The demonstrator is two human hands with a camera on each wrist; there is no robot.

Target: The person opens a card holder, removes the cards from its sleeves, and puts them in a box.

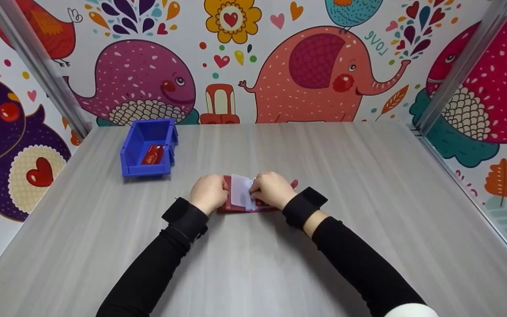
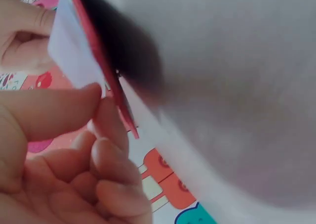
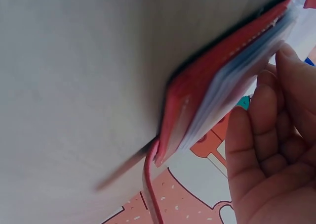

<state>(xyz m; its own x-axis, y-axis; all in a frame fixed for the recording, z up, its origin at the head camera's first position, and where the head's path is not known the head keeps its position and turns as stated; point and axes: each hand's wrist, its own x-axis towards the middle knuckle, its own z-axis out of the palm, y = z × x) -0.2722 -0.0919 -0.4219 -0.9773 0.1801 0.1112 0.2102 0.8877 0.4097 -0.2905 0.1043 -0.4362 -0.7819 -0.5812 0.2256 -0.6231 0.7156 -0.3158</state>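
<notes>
A red card holder (image 1: 228, 206) lies spread on the table, its whitish clear sleeve (image 1: 239, 190) standing up from the fold. My left hand (image 1: 209, 193) pinches the cover's left edge between thumb and forefinger; the left wrist view shows the red edge (image 2: 94, 41) there. At the right side, my right hand (image 1: 273, 189) has its thumb and fingertips on the plastic sleeves. In the right wrist view several clear sleeves (image 3: 224, 93) are stacked inside the cover, and a red strap (image 3: 148, 177) hangs from its end. Whatever the sleeves contain is hard to make out.
A blue plastic bin (image 1: 147, 171) stands at the back left of the table, with a red card (image 1: 153, 155) in it. Printed panels (image 1: 236, 105) with cartoon animals close off the back and sides, joined by metal posts (image 1: 451, 70).
</notes>
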